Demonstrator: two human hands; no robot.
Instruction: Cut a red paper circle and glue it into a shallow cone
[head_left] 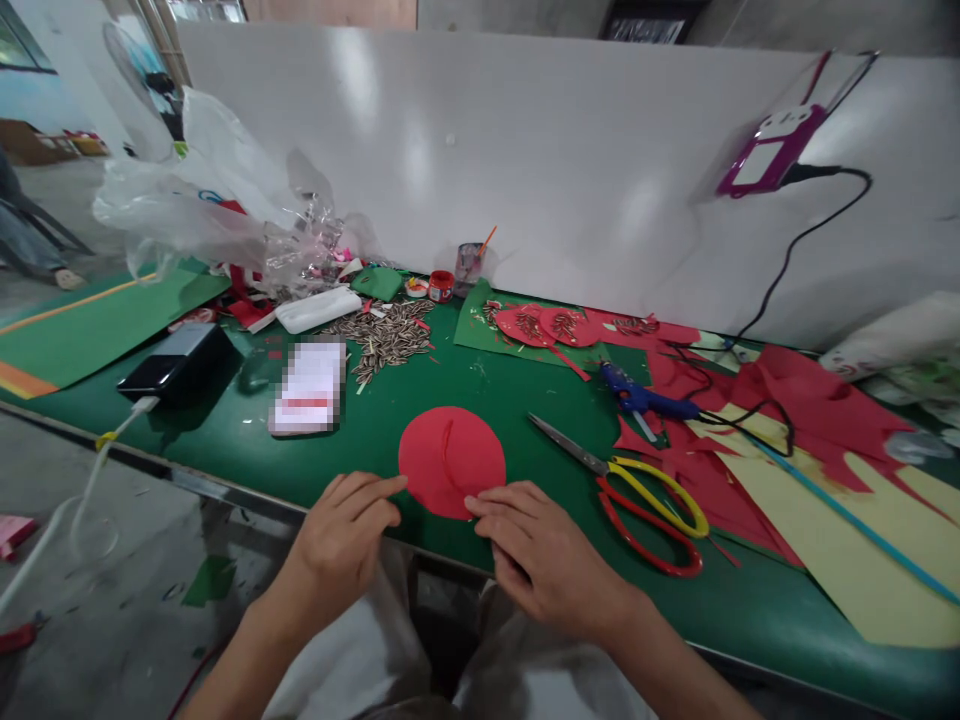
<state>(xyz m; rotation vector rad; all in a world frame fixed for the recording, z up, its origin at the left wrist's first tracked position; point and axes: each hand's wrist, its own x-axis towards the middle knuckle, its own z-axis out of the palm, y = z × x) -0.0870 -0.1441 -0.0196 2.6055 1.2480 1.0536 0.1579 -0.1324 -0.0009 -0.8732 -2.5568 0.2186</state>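
A round red paper piece [451,457] with a crease down its middle lies on the green table [480,390] near the front edge. My left hand [346,535] is loosely curled, its fingertips touching the paper's lower left rim. My right hand [536,548] pinches the paper's lower right rim between thumb and fingers. Scissors [637,485] with yellow and red handles lie just right of my right hand.
A blue glue gun [641,398] with a black cord sits beyond the scissors. Red and yellow paper sheets [810,450] cover the right side. Sunflower seeds [386,335], a phone [307,387], a black power bank [176,362] and plastic bags [202,200] lie left.
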